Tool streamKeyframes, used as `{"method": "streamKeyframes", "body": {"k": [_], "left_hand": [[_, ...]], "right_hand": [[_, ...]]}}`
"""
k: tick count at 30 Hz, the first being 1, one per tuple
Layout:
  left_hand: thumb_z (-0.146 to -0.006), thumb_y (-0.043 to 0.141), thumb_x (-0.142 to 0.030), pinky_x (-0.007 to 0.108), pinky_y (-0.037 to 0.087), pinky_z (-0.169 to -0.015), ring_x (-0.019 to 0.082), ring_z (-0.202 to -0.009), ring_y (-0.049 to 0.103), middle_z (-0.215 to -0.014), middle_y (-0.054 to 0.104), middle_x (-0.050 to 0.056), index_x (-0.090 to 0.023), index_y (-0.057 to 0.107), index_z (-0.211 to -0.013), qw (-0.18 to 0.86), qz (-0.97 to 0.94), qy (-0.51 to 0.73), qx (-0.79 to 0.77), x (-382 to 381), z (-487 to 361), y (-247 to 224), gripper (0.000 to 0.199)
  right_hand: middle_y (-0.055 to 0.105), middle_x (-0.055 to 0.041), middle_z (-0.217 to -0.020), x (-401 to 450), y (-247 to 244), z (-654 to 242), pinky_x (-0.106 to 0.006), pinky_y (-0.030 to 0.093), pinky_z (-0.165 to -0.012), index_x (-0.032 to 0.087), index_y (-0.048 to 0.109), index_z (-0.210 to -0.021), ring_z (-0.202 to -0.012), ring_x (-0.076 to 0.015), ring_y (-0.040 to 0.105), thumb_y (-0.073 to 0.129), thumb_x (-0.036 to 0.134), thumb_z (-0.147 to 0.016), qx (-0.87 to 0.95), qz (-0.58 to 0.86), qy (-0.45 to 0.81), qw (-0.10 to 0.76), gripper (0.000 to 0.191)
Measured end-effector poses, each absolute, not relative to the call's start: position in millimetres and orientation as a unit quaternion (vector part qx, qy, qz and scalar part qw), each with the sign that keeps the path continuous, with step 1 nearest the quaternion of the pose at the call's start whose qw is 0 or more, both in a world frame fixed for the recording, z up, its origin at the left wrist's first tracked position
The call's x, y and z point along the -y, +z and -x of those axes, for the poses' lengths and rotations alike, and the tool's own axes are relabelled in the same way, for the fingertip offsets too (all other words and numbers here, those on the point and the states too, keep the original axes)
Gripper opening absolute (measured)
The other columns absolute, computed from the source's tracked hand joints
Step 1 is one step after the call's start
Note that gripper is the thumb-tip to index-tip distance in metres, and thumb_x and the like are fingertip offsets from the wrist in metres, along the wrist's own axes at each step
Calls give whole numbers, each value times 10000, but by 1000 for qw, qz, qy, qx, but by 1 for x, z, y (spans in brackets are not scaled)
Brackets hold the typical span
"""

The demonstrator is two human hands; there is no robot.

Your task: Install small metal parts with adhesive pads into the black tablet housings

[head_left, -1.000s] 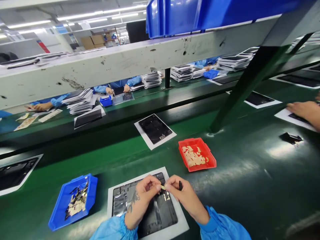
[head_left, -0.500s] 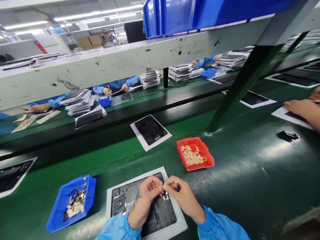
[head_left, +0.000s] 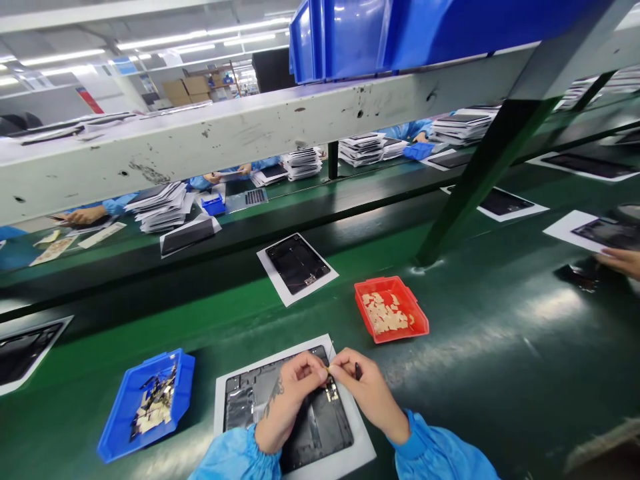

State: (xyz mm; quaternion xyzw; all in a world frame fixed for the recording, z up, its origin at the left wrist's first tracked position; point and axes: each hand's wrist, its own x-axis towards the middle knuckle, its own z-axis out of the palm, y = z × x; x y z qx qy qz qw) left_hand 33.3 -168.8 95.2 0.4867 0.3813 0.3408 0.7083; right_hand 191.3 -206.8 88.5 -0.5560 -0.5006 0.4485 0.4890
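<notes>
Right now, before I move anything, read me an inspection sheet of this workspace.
surface: glossy green conveyor belt
job's things: opened dark tablet casing on a white paper sheet; red plastic tray of tan scraps; blue plastic tray of mixed scraps
hands: left hand and right hand pinch a small tan strip above the casing
clutter: black scrap on the belt, by a co-worker's hand
cables: nothing seen
surroundings: grey scuffed beam, blue overhead bins, stacked dark panels
</notes>
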Motion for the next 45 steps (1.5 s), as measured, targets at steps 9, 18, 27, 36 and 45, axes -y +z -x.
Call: {"method": "streamKeyframes", "body": {"k": [9,18,27,36,45], "left_hand": [[-776,625,-191,231,390,-665,117,-681,496,-726,553,16,-138,560,-653,722,-451,390,-351,161,-33,97,149],[-805,564,-252,247,452,-644,130,-717,572,-923,623,65,-155,512,-712,645,-465,434,-424,130,-35,104,145],[-792,610,-312,230,439,-637,121,-664,534,-708,575,-9,-171,611,-782,588,-584,427,-362,85,-132,120,141],[-717,618,-139,279,462,-644,155,-605,565,-653,627,14,-158,701,-960,629,-631,296,-343,81,-186,96,257],[-757,618,-261,228,436,-527,107,-510,509,-587,560,-8,-113,679,-883,650,-621,290,-329,75,-165,94,203]], "right_hand": [[445,35,-637,207,85,-191,-241,308,-564,173,582,-716,-581,-117,374,572,320,-862,507,555,435,496,207],[494,23,-694,206,70,-196,-226,378,-589,191,566,-818,-628,-127,451,545,344,-912,450,580,359,577,181],[606,-27,-846,225,78,-204,-242,466,-687,203,579,-942,-777,-148,596,530,80,-881,571,528,48,627,145],[605,-24,-825,216,79,-223,-239,467,-643,203,597,-887,-727,-145,585,549,146,-896,492,574,37,653,75],[572,-1,-697,206,74,-223,-231,404,-545,179,600,-839,-578,-123,481,585,342,-885,381,604,190,674,170]]}}
